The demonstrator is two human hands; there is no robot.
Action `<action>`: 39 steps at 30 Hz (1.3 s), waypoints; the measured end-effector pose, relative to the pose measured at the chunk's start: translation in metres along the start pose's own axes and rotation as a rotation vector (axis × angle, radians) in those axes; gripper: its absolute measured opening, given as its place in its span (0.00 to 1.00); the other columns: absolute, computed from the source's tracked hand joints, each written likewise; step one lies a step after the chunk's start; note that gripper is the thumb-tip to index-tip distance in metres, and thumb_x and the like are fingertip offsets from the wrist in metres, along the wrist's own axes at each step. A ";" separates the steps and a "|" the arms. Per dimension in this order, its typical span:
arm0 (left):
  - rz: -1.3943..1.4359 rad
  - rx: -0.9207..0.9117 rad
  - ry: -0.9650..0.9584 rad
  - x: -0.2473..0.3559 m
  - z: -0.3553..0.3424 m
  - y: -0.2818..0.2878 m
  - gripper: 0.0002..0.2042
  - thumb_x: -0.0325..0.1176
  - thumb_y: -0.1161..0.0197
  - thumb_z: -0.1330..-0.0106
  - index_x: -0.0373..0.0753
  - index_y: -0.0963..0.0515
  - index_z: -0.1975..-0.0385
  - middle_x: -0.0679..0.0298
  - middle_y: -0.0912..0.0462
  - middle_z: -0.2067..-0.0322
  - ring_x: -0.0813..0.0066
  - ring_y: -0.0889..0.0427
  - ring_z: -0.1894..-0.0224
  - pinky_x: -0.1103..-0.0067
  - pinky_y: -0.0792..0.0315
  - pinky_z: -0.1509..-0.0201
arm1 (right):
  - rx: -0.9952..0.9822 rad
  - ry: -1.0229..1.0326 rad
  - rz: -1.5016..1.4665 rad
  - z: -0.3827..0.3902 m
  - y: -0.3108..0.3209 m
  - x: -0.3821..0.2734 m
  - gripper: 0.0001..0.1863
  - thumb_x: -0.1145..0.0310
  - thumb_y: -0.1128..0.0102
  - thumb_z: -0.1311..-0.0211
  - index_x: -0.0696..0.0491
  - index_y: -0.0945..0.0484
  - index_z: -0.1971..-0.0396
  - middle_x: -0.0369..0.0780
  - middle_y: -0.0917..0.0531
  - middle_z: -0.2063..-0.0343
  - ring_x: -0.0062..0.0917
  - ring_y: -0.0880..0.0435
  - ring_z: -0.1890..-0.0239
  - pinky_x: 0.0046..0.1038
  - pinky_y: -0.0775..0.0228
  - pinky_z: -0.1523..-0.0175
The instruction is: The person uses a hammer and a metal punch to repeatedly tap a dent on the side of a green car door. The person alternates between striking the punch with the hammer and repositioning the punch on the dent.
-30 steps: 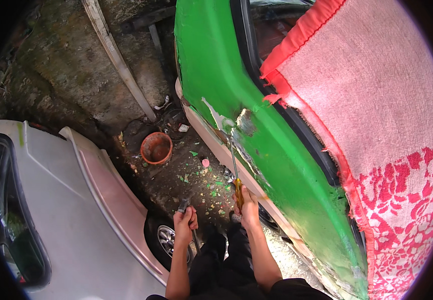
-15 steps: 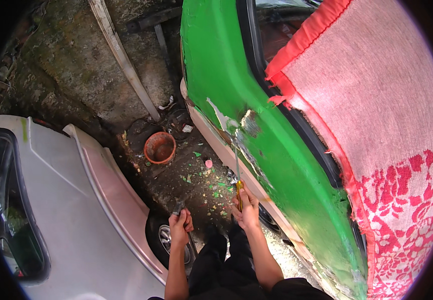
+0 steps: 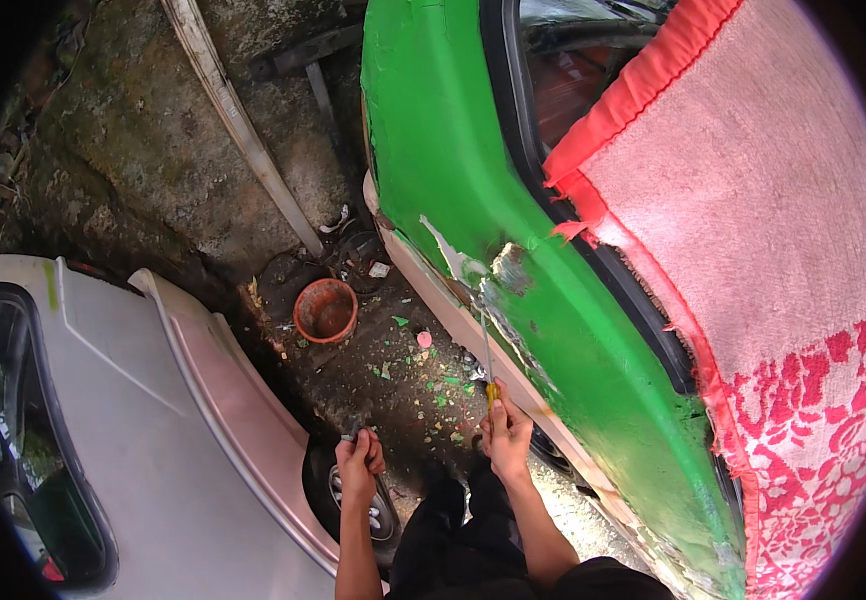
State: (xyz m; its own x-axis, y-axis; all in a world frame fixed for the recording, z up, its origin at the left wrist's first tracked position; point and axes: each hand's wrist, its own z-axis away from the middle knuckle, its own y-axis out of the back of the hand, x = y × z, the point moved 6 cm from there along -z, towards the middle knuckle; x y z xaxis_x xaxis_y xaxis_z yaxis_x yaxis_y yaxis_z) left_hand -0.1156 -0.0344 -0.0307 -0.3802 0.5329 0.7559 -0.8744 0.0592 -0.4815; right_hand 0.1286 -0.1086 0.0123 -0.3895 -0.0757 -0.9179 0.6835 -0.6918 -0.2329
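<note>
Screwdriver (image 3: 489,372), yellow-handled, clenched in right hand (image 3: 506,435) at 6 o'clock; long axis near vertical, tip at 12 against the bare strip on the green car door (image 3: 453,170). Step: apparently prying or scraping paint; next needs steady pressure along the seam. Left hand (image 3: 358,465) fisted around a small dark tool (image 3: 351,434), kind unclear, beside the silver car (image 3: 153,420).

Left hand's (image 3: 358,465) tool: mostly hidden in the fist, kind unclear.
Silver car (image 3: 103,440): cut off at 7 o'clock.
Scraper (image 3: 488,365) tip: too thin to tell.
</note>
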 end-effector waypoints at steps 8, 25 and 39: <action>-0.006 -0.003 -0.012 0.006 -0.009 -0.007 0.13 0.40 0.46 0.25 0.38 0.29 0.68 0.72 0.39 0.82 0.85 0.43 0.85 0.83 0.49 0.81 | 0.002 0.125 0.065 -0.037 -0.039 0.016 0.21 0.69 0.54 0.24 0.57 0.31 0.35 0.27 0.34 0.81 0.10 0.39 0.83 0.16 0.42 0.76; 0.008 0.007 0.004 -0.008 -0.004 0.008 0.12 0.41 0.47 0.25 0.40 0.30 0.68 0.72 0.37 0.81 0.85 0.42 0.84 0.84 0.48 0.81 | 0.019 0.097 0.137 -0.003 -0.001 0.009 0.21 0.69 0.53 0.25 0.56 0.31 0.36 0.28 0.33 0.81 0.10 0.37 0.80 0.16 0.42 0.75; -0.018 -0.033 0.044 -0.016 0.001 -0.001 0.12 0.41 0.47 0.25 0.39 0.30 0.66 0.72 0.37 0.81 0.85 0.42 0.85 0.84 0.49 0.82 | 0.057 0.245 0.314 -0.030 -0.018 0.008 0.21 0.72 0.50 0.27 0.57 0.30 0.37 0.30 0.29 0.78 0.12 0.35 0.78 0.18 0.39 0.73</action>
State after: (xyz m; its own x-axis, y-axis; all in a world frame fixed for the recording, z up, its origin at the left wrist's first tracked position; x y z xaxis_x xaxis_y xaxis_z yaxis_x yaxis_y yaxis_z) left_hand -0.1090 -0.0439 -0.0413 -0.3500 0.5685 0.7445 -0.8703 0.0967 -0.4830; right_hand 0.1314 -0.0754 -0.0007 -0.0036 -0.1211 -0.9926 0.7077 -0.7016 0.0831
